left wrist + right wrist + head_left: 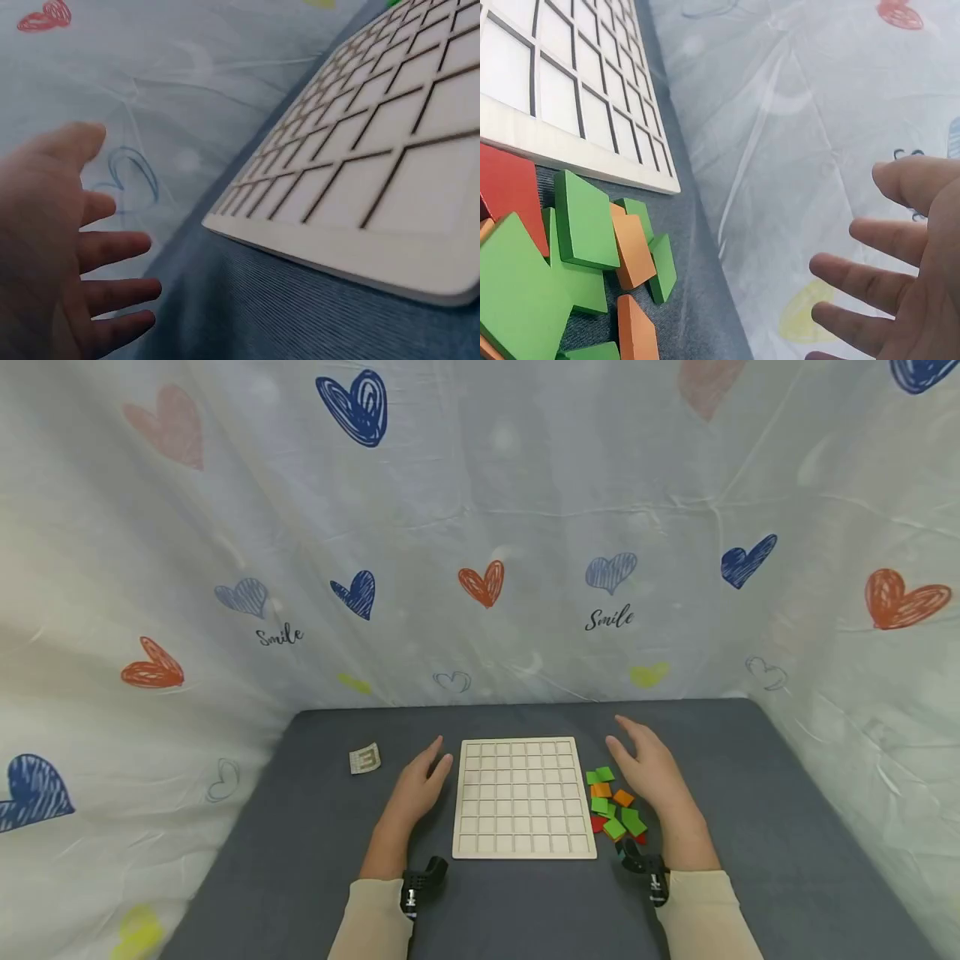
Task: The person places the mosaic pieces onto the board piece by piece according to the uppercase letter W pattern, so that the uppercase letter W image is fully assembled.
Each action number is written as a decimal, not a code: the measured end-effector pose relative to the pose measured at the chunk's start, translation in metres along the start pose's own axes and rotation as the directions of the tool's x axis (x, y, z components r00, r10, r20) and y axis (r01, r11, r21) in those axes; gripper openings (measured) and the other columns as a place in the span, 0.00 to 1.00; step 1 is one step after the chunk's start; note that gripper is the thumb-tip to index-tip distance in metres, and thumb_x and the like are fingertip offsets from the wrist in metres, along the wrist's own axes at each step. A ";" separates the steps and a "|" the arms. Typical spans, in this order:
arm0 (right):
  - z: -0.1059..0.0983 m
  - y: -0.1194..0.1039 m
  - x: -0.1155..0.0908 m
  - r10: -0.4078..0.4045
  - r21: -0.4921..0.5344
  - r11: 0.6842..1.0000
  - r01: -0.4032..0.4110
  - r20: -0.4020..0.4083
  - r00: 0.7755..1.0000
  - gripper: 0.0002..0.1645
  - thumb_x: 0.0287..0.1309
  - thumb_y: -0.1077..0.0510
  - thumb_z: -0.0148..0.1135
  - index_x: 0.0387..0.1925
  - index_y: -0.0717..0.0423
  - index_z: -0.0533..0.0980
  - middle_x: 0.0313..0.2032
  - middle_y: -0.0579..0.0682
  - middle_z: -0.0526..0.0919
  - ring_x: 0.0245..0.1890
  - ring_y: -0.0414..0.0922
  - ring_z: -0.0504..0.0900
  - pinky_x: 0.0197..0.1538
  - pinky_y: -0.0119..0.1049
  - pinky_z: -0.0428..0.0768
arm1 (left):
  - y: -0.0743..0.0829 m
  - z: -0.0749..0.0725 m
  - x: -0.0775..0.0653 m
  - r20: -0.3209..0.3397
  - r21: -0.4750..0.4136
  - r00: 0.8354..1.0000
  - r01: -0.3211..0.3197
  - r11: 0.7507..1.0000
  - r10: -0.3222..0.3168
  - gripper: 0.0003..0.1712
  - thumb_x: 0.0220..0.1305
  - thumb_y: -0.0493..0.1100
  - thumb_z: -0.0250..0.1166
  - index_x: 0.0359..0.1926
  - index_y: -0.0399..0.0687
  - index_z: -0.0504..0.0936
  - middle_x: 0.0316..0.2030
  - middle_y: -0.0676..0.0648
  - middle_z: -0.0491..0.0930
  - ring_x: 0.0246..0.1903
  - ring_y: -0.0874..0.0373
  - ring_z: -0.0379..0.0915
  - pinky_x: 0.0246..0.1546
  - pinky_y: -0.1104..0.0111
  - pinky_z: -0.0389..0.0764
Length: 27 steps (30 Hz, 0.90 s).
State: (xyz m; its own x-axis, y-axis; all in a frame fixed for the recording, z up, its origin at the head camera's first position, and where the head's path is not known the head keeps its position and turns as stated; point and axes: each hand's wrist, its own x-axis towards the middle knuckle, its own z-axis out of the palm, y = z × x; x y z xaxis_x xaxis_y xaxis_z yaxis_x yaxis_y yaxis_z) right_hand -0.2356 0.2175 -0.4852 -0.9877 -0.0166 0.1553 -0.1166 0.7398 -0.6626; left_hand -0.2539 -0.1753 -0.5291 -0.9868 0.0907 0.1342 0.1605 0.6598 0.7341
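Observation:
A pale wooden grid board [525, 798] with rows of square recesses lies flat in the middle of the table. Just left of it, my left hand [420, 783] is held with fingers spread and nothing in them. On the other side, my right hand [651, 768] is beside a loose pile of square tiles, its fingers also apart and holding nothing. The pile has green tiles [586, 221], orange tiles [633, 251] and red tiles [511, 191], some overlapping, close along the board's right edge.
A small printed paper piece [364, 759] lies at the back left of the dark grey table [517, 910]. Behind the table and along its sides hangs a pale curtain [420, 493] printed with hearts. Each wrist wears a black camera mount [424, 878].

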 end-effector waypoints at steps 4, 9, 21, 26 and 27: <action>0.001 0.002 0.001 0.002 0.029 1.000 -0.003 0.016 1.000 0.38 0.77 0.45 0.52 0.77 0.61 0.61 0.70 0.68 0.67 0.70 0.67 0.65 0.69 0.70 0.66 | -0.009 0.005 0.001 0.068 -0.048 0.996 -0.047 0.998 0.050 0.32 0.81 0.49 0.50 0.77 0.39 0.63 0.74 0.37 0.63 0.74 0.39 0.57 0.75 0.44 0.60; 0.003 0.005 0.002 0.024 0.027 0.999 -0.025 0.038 0.999 0.34 0.77 0.49 0.54 0.75 0.62 0.64 0.66 0.67 0.71 0.66 0.66 0.69 0.65 0.68 0.70 | -0.017 0.010 -0.001 0.126 -0.087 0.990 -0.045 0.995 0.056 0.31 0.80 0.49 0.52 0.77 0.43 0.65 0.75 0.33 0.59 0.76 0.36 0.50 0.73 0.37 0.57; 0.008 0.019 0.004 0.071 0.025 0.997 -0.078 0.207 0.976 0.28 0.75 0.56 0.56 0.70 0.64 0.71 0.53 0.61 0.79 0.48 0.56 0.78 0.46 0.50 0.82 | -0.023 0.016 -0.003 0.117 -0.024 0.980 -0.159 0.987 0.160 0.32 0.74 0.41 0.59 0.77 0.44 0.67 0.76 0.45 0.63 0.78 0.40 0.46 0.74 0.36 0.54; 0.014 0.025 0.005 0.087 0.001 0.996 -0.091 0.280 0.956 0.27 0.73 0.60 0.57 0.68 0.67 0.72 0.45 0.57 0.80 0.35 0.48 0.75 0.35 0.41 0.76 | -0.024 0.019 -0.003 0.133 0.080 0.980 -0.158 0.984 0.146 0.34 0.70 0.41 0.61 0.76 0.48 0.69 0.75 0.49 0.64 0.78 0.41 0.46 0.73 0.33 0.53; 0.015 0.026 0.004 0.088 -0.002 0.996 -0.092 0.288 0.953 0.27 0.73 0.61 0.58 0.68 0.68 0.72 0.43 0.56 0.79 0.33 0.48 0.74 0.34 0.40 0.75 | -0.025 0.020 -0.003 0.137 0.094 0.979 -0.163 0.982 0.150 0.35 0.69 0.41 0.61 0.76 0.48 0.69 0.75 0.49 0.65 0.78 0.41 0.47 0.72 0.33 0.53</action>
State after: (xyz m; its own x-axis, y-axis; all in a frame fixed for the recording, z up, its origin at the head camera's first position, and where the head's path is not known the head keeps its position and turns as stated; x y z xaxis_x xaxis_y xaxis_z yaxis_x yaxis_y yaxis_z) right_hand -0.2445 0.2267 -0.5129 -0.9820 -0.1444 -0.1218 -0.0255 0.7399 -0.6722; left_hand -0.2559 -0.1775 -0.5610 -0.9453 0.2896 0.1504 0.3167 0.7032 0.6365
